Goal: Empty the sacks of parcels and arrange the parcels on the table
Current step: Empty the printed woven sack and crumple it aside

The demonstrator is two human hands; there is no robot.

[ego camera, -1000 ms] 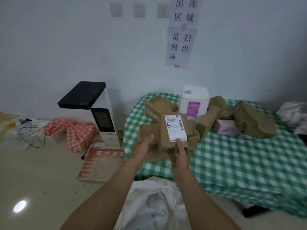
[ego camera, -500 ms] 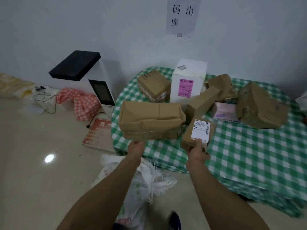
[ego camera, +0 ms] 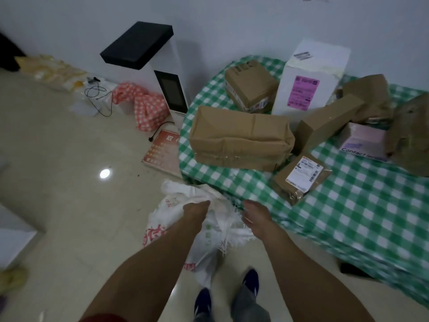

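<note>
Sack: one white woven sack (ego camera: 181,219) on the floor, slumped against the near-left corner of the desk (ego camera: 348,217), mouth turned up towards the hands.
Left hand: the left hand (ego camera: 196,209) is at the sack's mouth, on the fabric; its fingers are out of sight, so I cannot tell whether it grips.
Right hand: the right hand (ego camera: 254,214) is over the sack's frayed rim, fingers loosely extended, holding nothing; blurred.
Parcels on desk: eight counted, all on the green checked cloth.
Large brown parcel (ego camera: 239,140): lies flat, long axis left to right, left end at the desk's left edge.
Small labelled parcel (ego camera: 301,177): white label facing up, long axis near-left to far-right, just beside the large parcel's near-right corner.
Long narrow box (ego camera: 327,125): long axis near-left to far-right, right of the large parcel.
Brown box (ego camera: 250,89): behind the large parcel, set askew.
White box (ego camera: 311,75): upright, pink label facing the camera, beside the brown box.
Crumpled brown parcel (ego camera: 369,96): behind the narrow box.
Pale lilac box (ego camera: 364,142): flat, printed side towards the camera.
Dark brown parcel (ego camera: 411,135): at the right edge of view, partly cut off.
Floor items: one white kiosk (ego camera: 162,73) with a black top, one red checked cloth (ego camera: 144,105), one red signboard (ego camera: 164,149).
</note>
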